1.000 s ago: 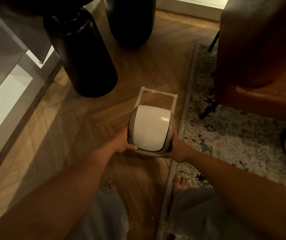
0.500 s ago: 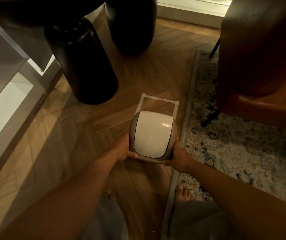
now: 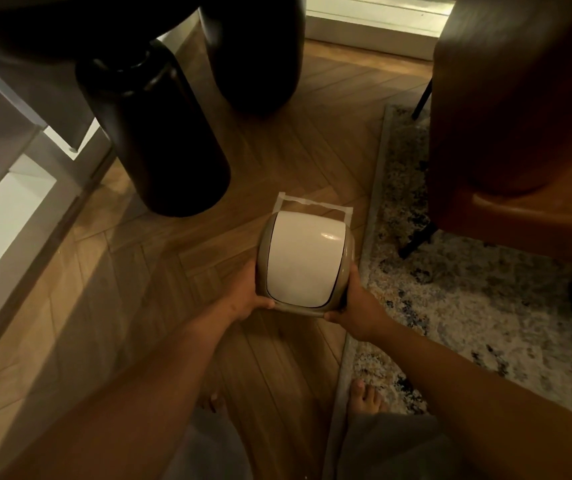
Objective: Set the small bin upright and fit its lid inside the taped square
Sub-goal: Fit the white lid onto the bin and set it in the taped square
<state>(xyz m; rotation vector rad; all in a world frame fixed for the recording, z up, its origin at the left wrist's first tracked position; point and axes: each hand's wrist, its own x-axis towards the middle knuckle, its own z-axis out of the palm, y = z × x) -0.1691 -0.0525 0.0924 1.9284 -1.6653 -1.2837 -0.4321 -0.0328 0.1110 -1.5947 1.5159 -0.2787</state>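
Clasping the small bin [image 3: 303, 263] by its near sides, left hand [image 3: 248, 299] and right hand [image 3: 355, 304] grip light, smooth, probably slippery plastic over the taped square [image 3: 312, 202].

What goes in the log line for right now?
left hand: holding bin | right hand: holding bin | lid: on | taped square: partly covered

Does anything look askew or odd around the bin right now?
Nothing is spilled or damaged. The bin, lid on, is held by the left hand and right hand. It covers the near part of the taped square; only the far tape edge shows.
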